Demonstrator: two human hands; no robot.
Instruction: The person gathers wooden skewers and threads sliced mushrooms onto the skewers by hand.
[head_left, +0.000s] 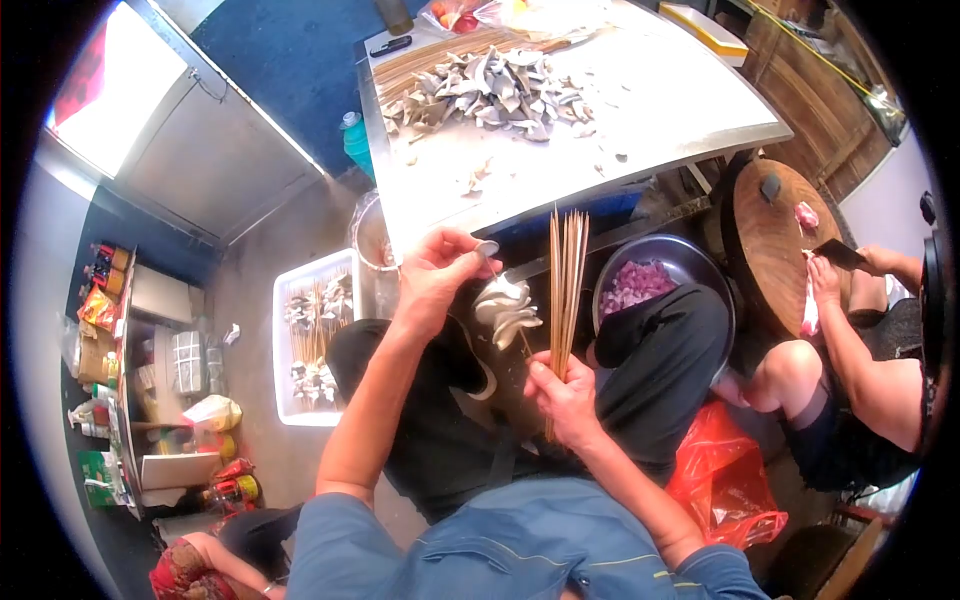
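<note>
My left hand (pixel 437 278) pinches a small grey-white mushroom piece (pixel 487 248) at the upper tip of a thin skewer. Below it, several pale oyster mushroom pieces (pixel 507 312) are threaded on that skewer. Closed around its lower end is my right hand (pixel 565 400), which also grips a bundle of bare bamboo skewers (pixel 568 290) standing nearly upright. A heap of torn oyster mushrooms (pixel 495 90) lies on the white table (pixel 660 110) in front of me, with more long skewers (pixel 440 65) behind it.
On my left, a white tray (pixel 284 395) holds several filled skewers. A metal bowl (pixel 705 265) of chopped purple-red pieces is near my right knee. Another person (pixel 850 350) cuts meat with a cleaver (pixel 838 254) on a round wooden block (pixel 765 235). A red plastic bag (pixel 722 480) lies below.
</note>
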